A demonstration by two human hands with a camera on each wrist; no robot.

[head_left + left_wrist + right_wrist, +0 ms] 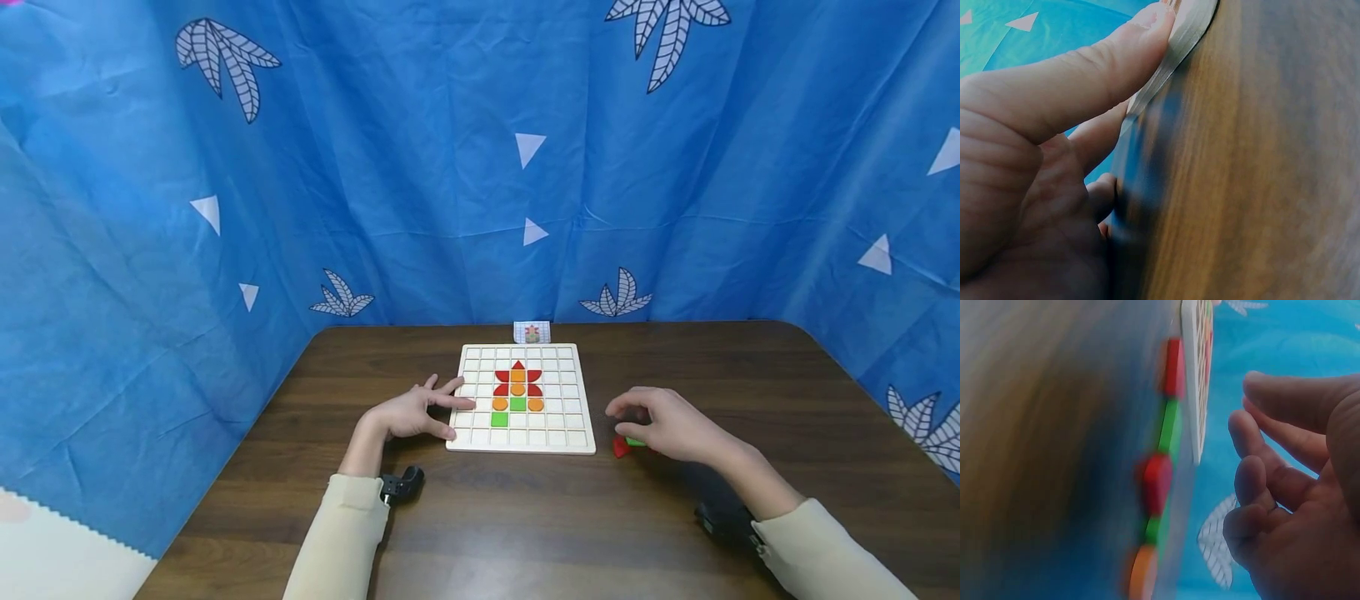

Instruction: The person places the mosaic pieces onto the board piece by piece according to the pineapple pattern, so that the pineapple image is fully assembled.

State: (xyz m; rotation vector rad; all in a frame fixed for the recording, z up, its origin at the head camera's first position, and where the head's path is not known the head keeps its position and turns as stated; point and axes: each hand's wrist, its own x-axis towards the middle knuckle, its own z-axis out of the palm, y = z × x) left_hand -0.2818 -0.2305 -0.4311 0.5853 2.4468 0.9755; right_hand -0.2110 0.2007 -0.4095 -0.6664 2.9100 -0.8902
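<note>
A white gridded board (558, 419) lies on the table with red, orange and green shape pieces set in its squares, among them an orange square (517, 376) under a red triangle. My left hand (408, 412) rests at the board's left edge, fingers spread over it; the thumb meets the pale edge (1179, 53) in the left wrist view. Right of the board, my right hand (675, 423) hovers over loose pieces, fingers bent, with no piece visible in them. The right wrist view shows a red piece (1174, 367), a green piece (1170, 428) and an orange piece (1143, 575) below that hand.
A small card (532, 332) with a printed coloured pattern stands behind the board's far edge. A blue curtain (420, 208) closes off the back and sides of the brown wooden table (510, 517).
</note>
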